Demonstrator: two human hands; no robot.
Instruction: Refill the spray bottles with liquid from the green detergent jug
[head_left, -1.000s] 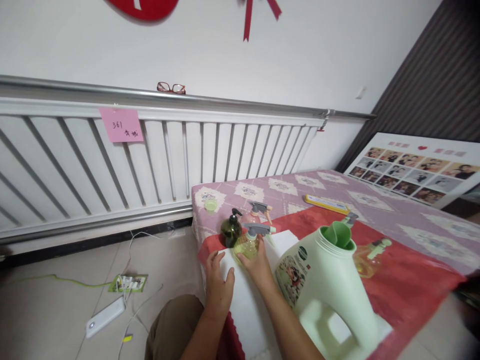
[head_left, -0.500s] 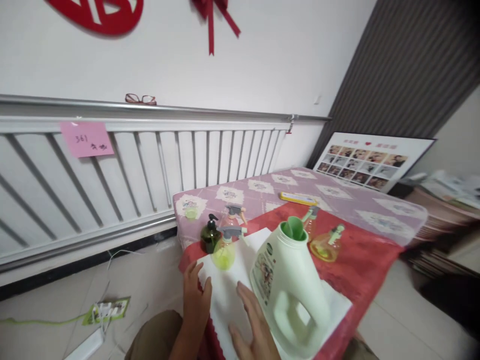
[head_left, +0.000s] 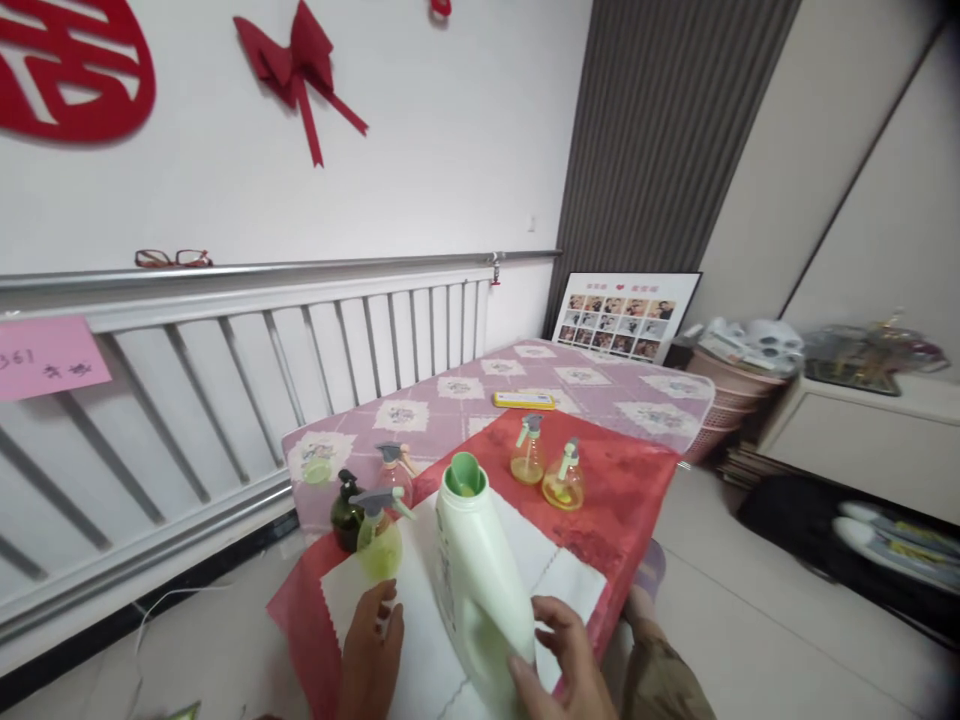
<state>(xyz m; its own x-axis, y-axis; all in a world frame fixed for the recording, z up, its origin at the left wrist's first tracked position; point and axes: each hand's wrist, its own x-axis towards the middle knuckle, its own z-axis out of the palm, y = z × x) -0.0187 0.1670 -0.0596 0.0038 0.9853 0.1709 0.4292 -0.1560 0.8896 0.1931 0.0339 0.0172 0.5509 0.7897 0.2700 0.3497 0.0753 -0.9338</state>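
A pale green detergent jug [head_left: 491,590] stands uncapped on a white cloth [head_left: 420,655], a green measuring cup or insert showing in its mouth. My right hand [head_left: 566,660] is at the jug's right side near the handle, thumb and fingers apart and curved toward it; the fingertips meet its edge, but no firm grip shows. Just below a yellow-green spray bottle [head_left: 379,545] is my left hand [head_left: 373,640], fingers loosely bent and apart, holding nothing. Behind that bottle are a dark pump bottle [head_left: 346,515] and a pinkish spray bottle [head_left: 395,478].
Two spray bottles with yellow liquid, one upright [head_left: 528,455] and one rounder [head_left: 563,485], stand on the red cloth [head_left: 622,470]. Farther back lies a yellow-edged case [head_left: 523,401]. A radiator [head_left: 360,350] runs behind the table; a pink basket [head_left: 727,385] stands at right.
My view has swung right. My right hand has moved from the jug's left side to its right side, by the handle. The jug's label now faces farther left. My left hand stays near the spray bottle.
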